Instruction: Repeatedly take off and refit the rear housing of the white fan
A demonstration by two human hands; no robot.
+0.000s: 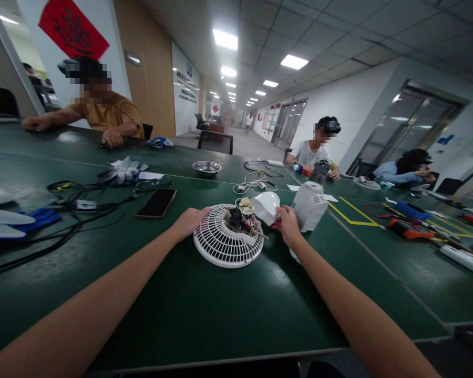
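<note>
A round white fan grille lies on the green table in front of me, its motor and wiring exposed at the centre. My left hand grips the grille's left rim, fingers closed at the edge. With my right hand I pinch a curved white plastic cover beside the motor, tilted and raised over the grille's right side. Just behind that hand stands a white fan base, partly hidden by it.
A phone, black cables and gloves lie to the left. Beyond the grille are a metal bowl and a white cord. An orange multimeter lies right. Several people sit around the table.
</note>
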